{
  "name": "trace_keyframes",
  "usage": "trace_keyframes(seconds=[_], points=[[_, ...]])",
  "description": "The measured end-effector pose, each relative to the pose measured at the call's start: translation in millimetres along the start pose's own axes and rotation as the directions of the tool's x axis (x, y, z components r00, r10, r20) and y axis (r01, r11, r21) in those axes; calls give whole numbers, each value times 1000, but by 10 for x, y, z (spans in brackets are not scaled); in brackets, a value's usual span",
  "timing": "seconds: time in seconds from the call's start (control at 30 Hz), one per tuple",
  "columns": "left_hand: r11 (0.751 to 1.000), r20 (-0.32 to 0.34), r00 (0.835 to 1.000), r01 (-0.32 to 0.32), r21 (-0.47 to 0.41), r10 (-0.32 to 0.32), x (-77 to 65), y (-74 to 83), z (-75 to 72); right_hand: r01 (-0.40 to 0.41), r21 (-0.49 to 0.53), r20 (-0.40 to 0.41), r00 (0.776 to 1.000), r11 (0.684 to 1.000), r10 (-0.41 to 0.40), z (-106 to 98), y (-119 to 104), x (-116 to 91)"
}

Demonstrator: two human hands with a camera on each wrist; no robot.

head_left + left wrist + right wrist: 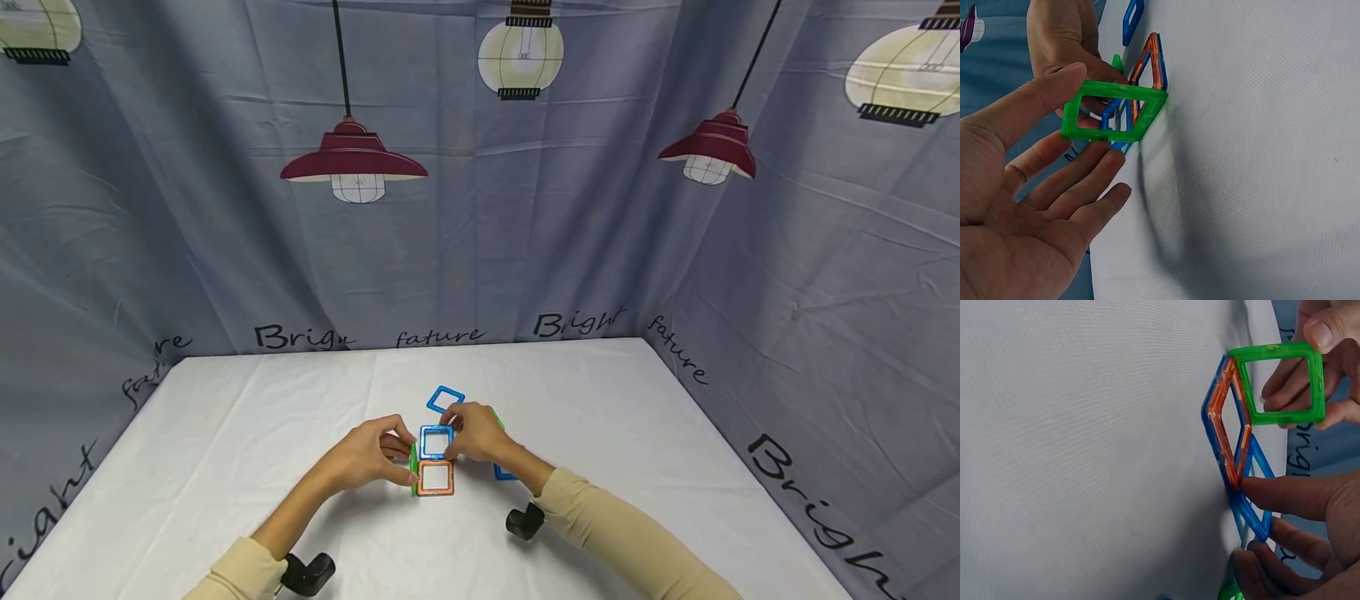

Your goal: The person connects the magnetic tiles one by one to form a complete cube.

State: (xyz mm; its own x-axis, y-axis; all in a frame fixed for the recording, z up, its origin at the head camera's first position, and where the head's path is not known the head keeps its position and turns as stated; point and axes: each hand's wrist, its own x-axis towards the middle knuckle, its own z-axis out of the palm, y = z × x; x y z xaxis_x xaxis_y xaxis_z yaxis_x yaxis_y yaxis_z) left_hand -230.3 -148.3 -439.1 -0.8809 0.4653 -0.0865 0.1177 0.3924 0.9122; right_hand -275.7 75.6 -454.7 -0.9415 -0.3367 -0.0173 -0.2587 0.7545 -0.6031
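My left hand (371, 454) pinches a green square magnetic tile (1280, 351) between thumb and fingertips. The green tile stands on edge along the left side of an orange square tile (452, 479). Directly behind the orange tile is a blue square tile (437, 429), edge to edge with it. My right hand (480, 433) grips this blue tile at its right side, thumb near the corner by the orange one. In the right wrist view another blue edge (1211, 425) shows along the underside of the orange tile.
A separate blue tile (432, 403) lies farther back on the white tabletop (600, 433). Partly behind my right hand and forearm are a green piece (499, 422) and another blue tile (505, 476). Grey printed curtains (465, 267) rise around the table.
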Motion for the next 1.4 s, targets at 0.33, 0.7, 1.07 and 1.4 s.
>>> trace_keyframes(seconds=[0.33, 0.7, 1.07, 1.4], points=[[1000, 3, 1000, 1, -14, -1, 4, -8, -6, 33, -2, -13, 999, 999, -33, -4, -8, -34], [1000, -4, 1000, 23, -19, -23, 14, 11, -4, 59, 71, -22, 998, 996, -57, -117, -24, -73], [1000, -5, 1000, 23, -8, -23, 20, -2, -4, 92, 100, -33, 995, 991, -90, -193, -30, -103], [998, -21, 999, 41, 40, -40, 12, 10, -3, 51, 160, 26, 998, 986, -56, -278, -51, -121]])
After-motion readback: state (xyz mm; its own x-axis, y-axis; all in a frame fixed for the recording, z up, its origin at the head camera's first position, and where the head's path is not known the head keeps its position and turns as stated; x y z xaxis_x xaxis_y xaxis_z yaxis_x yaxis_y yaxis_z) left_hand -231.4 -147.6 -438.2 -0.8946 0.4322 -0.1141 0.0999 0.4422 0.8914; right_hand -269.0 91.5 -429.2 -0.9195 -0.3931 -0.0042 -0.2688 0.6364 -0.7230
